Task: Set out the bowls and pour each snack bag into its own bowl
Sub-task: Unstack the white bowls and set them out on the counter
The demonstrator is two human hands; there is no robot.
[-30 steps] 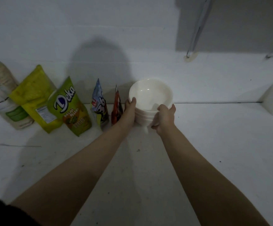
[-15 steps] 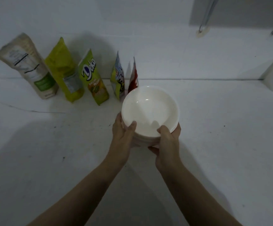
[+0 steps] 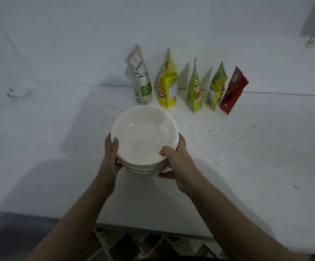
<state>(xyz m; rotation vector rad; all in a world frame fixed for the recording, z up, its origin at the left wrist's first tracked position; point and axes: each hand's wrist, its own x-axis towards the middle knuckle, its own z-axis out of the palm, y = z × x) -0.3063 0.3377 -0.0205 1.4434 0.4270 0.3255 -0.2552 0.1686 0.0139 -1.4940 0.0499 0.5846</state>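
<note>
I hold the stack of white bowls (image 3: 144, 140) in both hands, above the white table (image 3: 247, 157).

My left hand (image 3: 111, 157) grips its left side, thumb on the top rim; my right hand (image 3: 179, 159) grips the right side the same way. Five snack bags (image 3: 194, 87) stand in a row at the far side, against the wall (image 3: 77, 34).

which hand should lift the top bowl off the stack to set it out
Probably the right hand: its thumb already hooks over the top rim of the stack of white bowls, while the left hand cradles the stack's side.
</note>
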